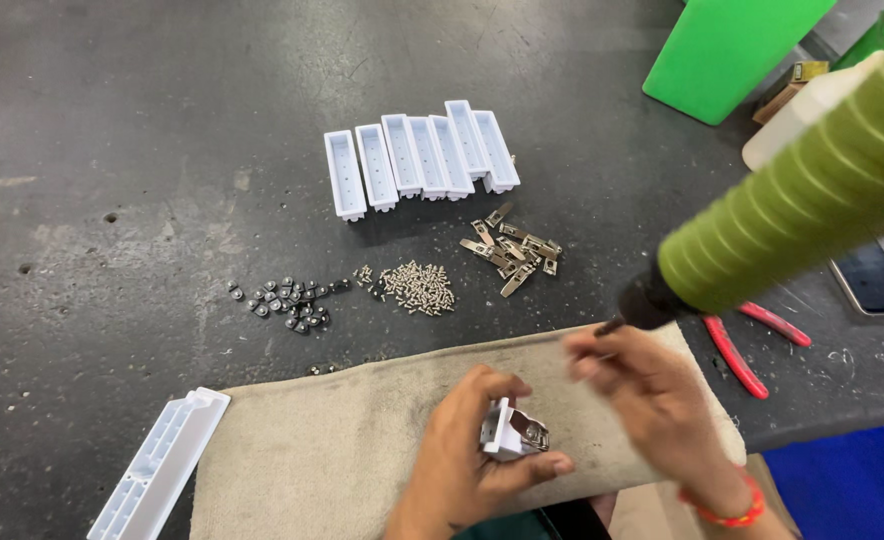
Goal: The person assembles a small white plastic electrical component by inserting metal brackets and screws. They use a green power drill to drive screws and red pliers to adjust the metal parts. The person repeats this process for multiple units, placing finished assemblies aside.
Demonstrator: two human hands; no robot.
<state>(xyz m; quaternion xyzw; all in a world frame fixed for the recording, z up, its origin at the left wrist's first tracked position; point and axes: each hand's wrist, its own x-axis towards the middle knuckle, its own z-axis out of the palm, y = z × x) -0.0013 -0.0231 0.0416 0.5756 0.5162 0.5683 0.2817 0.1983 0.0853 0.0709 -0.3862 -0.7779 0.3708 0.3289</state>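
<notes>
left hand (467,455) fingers grip white housing (507,432) with clip fitted | right hand (652,395) blurred, grip unclear, near green screwdriver (802,205) | seven housings (420,157) left on table (142,150)

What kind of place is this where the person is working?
Probably a small workshop or factory bench. A row of white plastic housings and heaps of screws and metal clips lie on the dark worktable, with a green power screwdriver overhead.

Small white plastic housing (503,432) with metal clip, tilted, above beige cloth
</notes>
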